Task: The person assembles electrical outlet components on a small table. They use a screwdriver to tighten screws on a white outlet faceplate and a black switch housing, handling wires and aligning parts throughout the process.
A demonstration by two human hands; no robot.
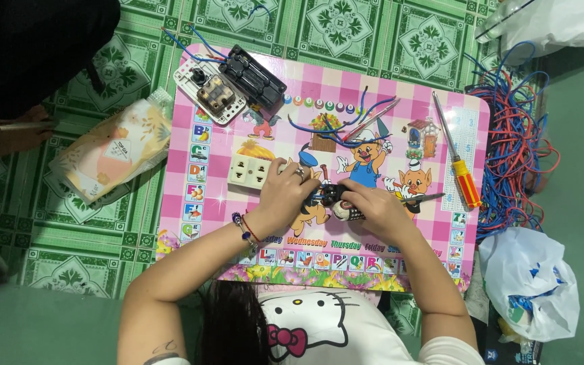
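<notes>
Green patterned floor tiles surround a pink cartoon play table [204, 223] at the frame's centre. Both hands meet mid-table: the left hand [285, 192] and right hand [373, 206] pinch a small black electrical part [334, 195] between their fingertips. A white socket block [250, 169] lies just left of them, a yellow-handled screwdriver [459, 169] to the right, and tangled red and blue wires [518, 135] at the right edge.

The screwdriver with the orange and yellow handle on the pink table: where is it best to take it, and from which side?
Take the screwdriver by its thick orange and yellow handle, the end nearer the person. It lies flat on the pink table, its thin shaft pointing away. Probably come from above with the right hand, which is closer; the wire tangle crowds the far side.
</notes>
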